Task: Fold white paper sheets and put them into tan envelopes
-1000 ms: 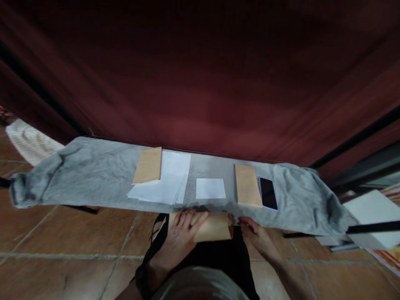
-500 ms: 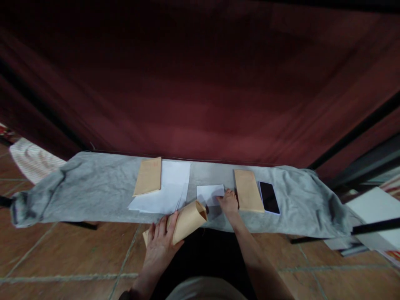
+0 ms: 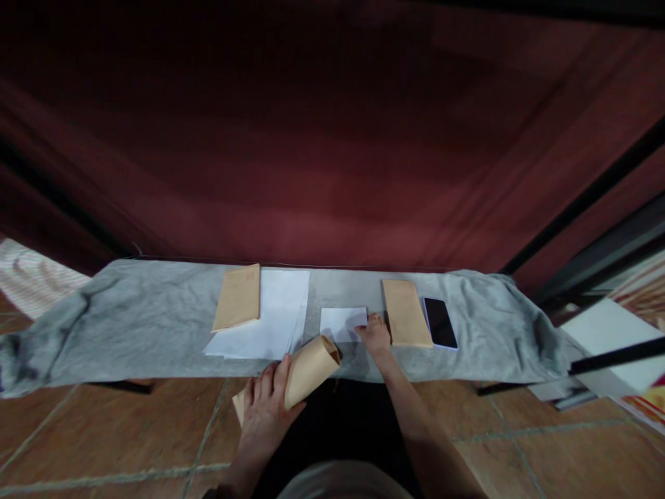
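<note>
My left hand [image 3: 267, 402] is wrapped round a brown paper envelope [image 3: 312, 367]. The envelope bulges, and its gaping mouth points up and right. On the grey cloth just beyond lies a small folded white paper [image 3: 340, 324]. My right hand [image 3: 376, 336] has its fingers closed at the right edge of that paper, thumb over its corner; the fingertips are partly hidden. Close by on the right is another brown envelope [image 3: 408, 315], lying flat. To the left, a third brown envelope [image 3: 237, 298] rests partly on several white sheets [image 3: 283, 305].
A dark-screened phone [image 3: 440, 323] lies right of the flat envelope. Grey cloth [image 3: 140, 319] covers the narrow bench. A dark red panel [image 3: 332, 173] rises along its far edge. Below are brown floor tiles [image 3: 156, 436]; a white board [image 3: 613, 346] stands at the far right.
The whole view has shifted slightly, so things sit a little further left. Both hands keep nearly the same hold; the envelope and folded paper have barely moved against the bench.
</note>
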Demonstrator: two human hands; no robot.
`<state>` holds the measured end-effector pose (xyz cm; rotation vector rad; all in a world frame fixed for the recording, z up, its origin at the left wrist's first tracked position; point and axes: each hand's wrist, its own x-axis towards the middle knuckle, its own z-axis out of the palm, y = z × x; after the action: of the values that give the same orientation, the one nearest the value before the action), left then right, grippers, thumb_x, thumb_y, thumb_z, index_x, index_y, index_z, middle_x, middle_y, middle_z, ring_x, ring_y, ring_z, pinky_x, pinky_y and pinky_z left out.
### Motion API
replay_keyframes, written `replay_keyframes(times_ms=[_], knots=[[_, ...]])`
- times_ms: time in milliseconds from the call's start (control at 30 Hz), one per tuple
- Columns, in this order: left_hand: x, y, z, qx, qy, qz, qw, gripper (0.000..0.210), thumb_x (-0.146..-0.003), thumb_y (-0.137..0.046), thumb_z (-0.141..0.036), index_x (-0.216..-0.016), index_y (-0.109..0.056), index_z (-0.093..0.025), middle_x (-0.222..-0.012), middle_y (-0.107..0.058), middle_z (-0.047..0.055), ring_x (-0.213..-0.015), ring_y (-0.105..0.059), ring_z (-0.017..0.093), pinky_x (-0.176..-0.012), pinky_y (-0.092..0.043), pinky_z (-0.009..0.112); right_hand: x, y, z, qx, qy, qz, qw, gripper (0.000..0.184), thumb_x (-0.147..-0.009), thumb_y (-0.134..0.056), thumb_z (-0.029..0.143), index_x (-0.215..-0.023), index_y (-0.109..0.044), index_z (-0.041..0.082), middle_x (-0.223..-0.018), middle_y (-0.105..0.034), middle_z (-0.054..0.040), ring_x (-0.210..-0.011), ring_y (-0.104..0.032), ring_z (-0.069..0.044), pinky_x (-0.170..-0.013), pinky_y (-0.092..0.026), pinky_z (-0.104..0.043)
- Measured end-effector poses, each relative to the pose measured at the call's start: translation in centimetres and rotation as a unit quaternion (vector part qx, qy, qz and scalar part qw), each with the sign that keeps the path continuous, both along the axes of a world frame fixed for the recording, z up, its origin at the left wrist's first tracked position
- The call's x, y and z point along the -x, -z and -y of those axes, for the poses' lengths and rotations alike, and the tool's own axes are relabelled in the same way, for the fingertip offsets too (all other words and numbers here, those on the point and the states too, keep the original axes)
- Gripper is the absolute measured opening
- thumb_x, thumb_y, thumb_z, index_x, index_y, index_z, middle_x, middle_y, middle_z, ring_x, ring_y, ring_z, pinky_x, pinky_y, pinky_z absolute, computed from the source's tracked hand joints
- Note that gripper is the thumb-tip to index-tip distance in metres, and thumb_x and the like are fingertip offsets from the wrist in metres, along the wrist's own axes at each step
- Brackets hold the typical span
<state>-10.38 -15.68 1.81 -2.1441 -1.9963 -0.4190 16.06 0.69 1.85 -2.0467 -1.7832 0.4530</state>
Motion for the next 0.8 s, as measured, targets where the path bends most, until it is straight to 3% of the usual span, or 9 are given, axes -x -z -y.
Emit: replay_keyframes(times_ms=[100,233,400,467,533,600,800], knots=[[0.1,0.2,-0.1,-0.003,0.007,0.004,1.0,0.099,-0.075,-0.073,-0.035,-0.158,-0.023,-0.018,-0.131,-0.058,0.016,-0.122,-0.054,0.035,-0.113,-0.03,0.052,0.3,-0.1,-0.4,0.012,0.04,-0.038,0.998,0.028,-0.076,-0.069,0.021,-0.102,-0.066,0.012,-0.104,-0.072,-0.0203,-0.106,-0.068,-0.034,-0.09,-0.05,-0.037],[0.1,0.6,-0.2,0.001,-0.006,0.016,1.0,0.101,-0.074,-0.074,-0.037,-0.158,-0.021,-0.019,-0.13,-0.058,0.015,-0.121,-0.054,0.035,-0.113,-0.031,0.052,0.3,-0.1,0.0,-0.009,0.044,-0.112,0.993,0.012,-0.078,-0.068,0.021,-0.089,-0.066,0.018,-0.099,-0.073,-0.014,-0.104,-0.068,-0.029,-0.089,-0.051,-0.033],[0.2,0.7,-0.1,0.02,-0.026,0.03,0.999,0.105,-0.075,-0.073,-0.039,-0.16,-0.014,-0.02,-0.131,-0.057,0.014,-0.122,-0.053,0.034,-0.112,-0.032,0.05,-1.1,-0.9,1.6,-0.037,0.036,-0.226,0.973,0.019,-0.092,-0.052,0.036,-0.096,-0.061,0.021,-0.088,-0.071,-0.0064,-0.08,-0.07,-0.022,-0.064,-0.055,-0.029],[0.2,0.8,-0.1,0.029,-0.027,0.034,0.999,0.108,-0.075,-0.073,-0.04,-0.16,-0.01,-0.019,-0.133,-0.055,0.014,-0.123,-0.053,0.034,-0.112,-0.032,0.05,-1.7,-1.5,2.6,-0.061,0.029,-0.296,0.953,0.025,-0.093,-0.047,0.044,-0.098,-0.059,0.022,-0.093,-0.07,-0.005,-0.08,-0.069,-0.02,-0.058,-0.056,-0.027],[0.2,0.8,-0.1,0.036,-0.028,0.038,0.998,0.108,-0.076,-0.073,-0.041,-0.161,-0.009,-0.019,-0.134,-0.055,0.015,-0.123,-0.052,0.034,-0.111,-0.032,0.051,-2.1,-2.0,3.8,-0.096,0.018,-0.428,0.898,0.029,-0.089,-0.054,0.051,-0.096,-0.059,0.023,-0.096,-0.069,-0.0044,-0.081,-0.067,-0.02,-0.054,-0.056,-0.027],[0.2,0.9,-0.2,0.036,-0.028,0.039,0.998,0.106,-0.077,-0.072,-0.042,-0.16,-0.011,-0.019,-0.134,-0.055,0.015,-0.124,-0.052,0.035,-0.111,-0.031,0.051,-2.3,-2.3,5.0,-0.09,-0.012,-0.481,0.872,0.031,-0.086,-0.058,0.054,-0.095,-0.062,0.024,-0.091,-0.068,-0.003,-0.077,-0.065,-0.02,-0.052,-0.055,-0.027],[0.1,0.8,-0.3,0.031,-0.012,0.036,0.999,0.105,-0.075,-0.072,-0.041,-0.16,-0.014,-0.019,-0.134,-0.055,0.015,-0.125,-0.05,0.036,-0.112,-0.03,0.053,-3.9,-1.7,6.9,-0.067,-0.078,-0.347,0.932,0.027,-0.088,-0.057,0.048,-0.09,-0.068,0.023,-0.075,-0.068,-0.0023,-0.071,-0.064,-0.02,-0.064,-0.053,-0.028]])
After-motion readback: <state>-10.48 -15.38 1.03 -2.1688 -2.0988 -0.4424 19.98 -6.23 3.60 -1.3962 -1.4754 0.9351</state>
